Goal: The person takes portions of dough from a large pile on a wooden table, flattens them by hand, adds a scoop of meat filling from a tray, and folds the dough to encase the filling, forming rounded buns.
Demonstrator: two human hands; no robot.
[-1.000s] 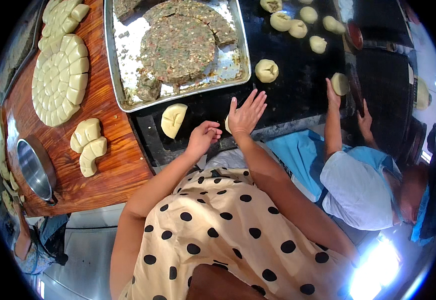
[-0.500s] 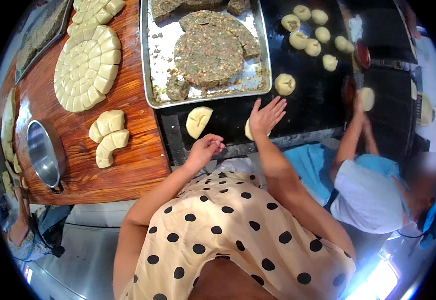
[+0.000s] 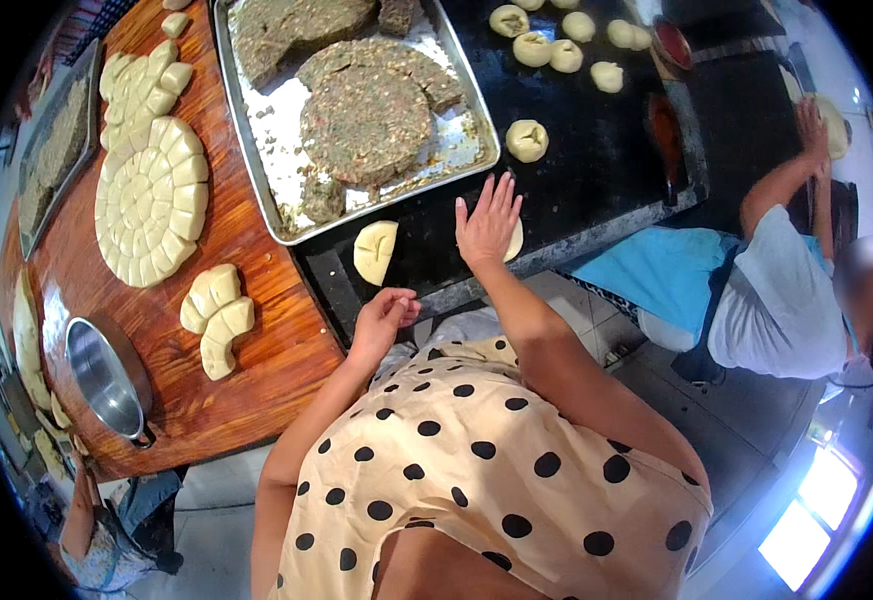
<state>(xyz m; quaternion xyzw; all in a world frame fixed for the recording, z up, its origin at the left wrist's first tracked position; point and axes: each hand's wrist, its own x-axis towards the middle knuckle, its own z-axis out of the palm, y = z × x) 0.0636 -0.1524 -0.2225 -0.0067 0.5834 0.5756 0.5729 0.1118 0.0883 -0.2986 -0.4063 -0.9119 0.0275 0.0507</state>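
My right hand [image 3: 491,222] lies flat on a piece of dough [image 3: 514,243], fingers stretched out, on the black worktop near its front edge. The dough shows beside the palm; the rest is hidden. My left hand [image 3: 386,315] hovers by the same edge with its fingers curled in, nothing visible in them. Just beyond it rests a half-round of dough [image 3: 374,252] with creases on top. A pleated dough ball [image 3: 526,141] sits past my right fingertips. Farther off are several more filled dough balls [image 3: 532,49].
A metal tray [image 3: 396,201] holds a round slab of chopped filling [image 3: 366,115]. On the wooden table [image 3: 281,335] lie a dough round cut into pieces [image 3: 151,200], loose dough pieces [image 3: 218,315] and a steel bowl [image 3: 106,370]. A co-worker [image 3: 776,290] works at right.
The view has turned, so the worktop things appear farther left. My right hand remains flat on the dough, fingers now pointing more away from me. The co-worker's hands have moved farther away.
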